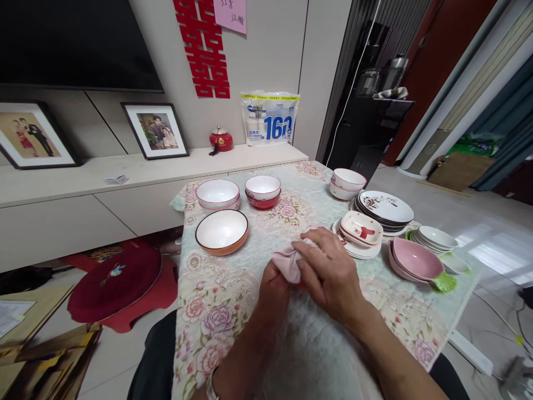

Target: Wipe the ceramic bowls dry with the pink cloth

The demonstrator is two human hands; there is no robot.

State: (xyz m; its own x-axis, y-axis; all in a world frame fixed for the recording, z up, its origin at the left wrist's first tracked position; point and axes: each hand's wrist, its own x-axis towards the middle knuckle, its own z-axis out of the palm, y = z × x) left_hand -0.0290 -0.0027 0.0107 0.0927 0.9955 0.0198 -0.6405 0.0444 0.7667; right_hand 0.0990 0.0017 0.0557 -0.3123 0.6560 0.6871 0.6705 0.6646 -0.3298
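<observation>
Forearms (381, 339) converge on a crumpled pink cloth (288, 264)

Left hand (273, 290) closes around the cloth's lower side; right hand (331, 266) clasps it from the upper right. Anything wrapped inside is hidden, its long axis unreadable. The bundle is above the floral tablecloth (225, 286), right of the orange-sided bowl (222, 229), left of the stacked square dishes (361, 226)

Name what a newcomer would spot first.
Probably the left hand and right hand, gripping a pale pink cloth above the flowered tablecloth. Next, the pink bowls on its right side, then the red paper cutout on the wall.
</observation>
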